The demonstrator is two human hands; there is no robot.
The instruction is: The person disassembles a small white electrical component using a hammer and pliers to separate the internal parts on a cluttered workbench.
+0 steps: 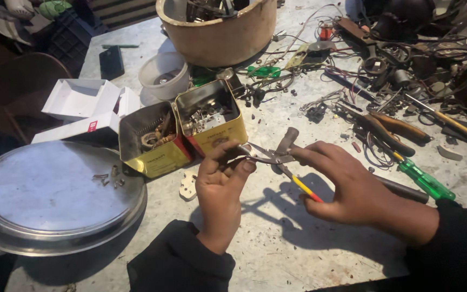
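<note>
My right hand (347,186) grips a pair of pliers (282,162) with red and yellow handles, its jaws pointing left. My left hand (220,186) pinches a small dark part (233,154) right at the jaw tips, just in front of two gold tins. Both sleeves are black. What the small part is stays too small to tell.
Two open gold tins (160,157) (228,132) hold metal bits. A round metal tray (55,200) with several small screws lies at left. A green-handled screwdriver (425,184), brown-handled pliers (393,130), wires and scrap clutter the right. A beige tub (217,38), white bowl (163,75), phone (111,62), white box (79,100).
</note>
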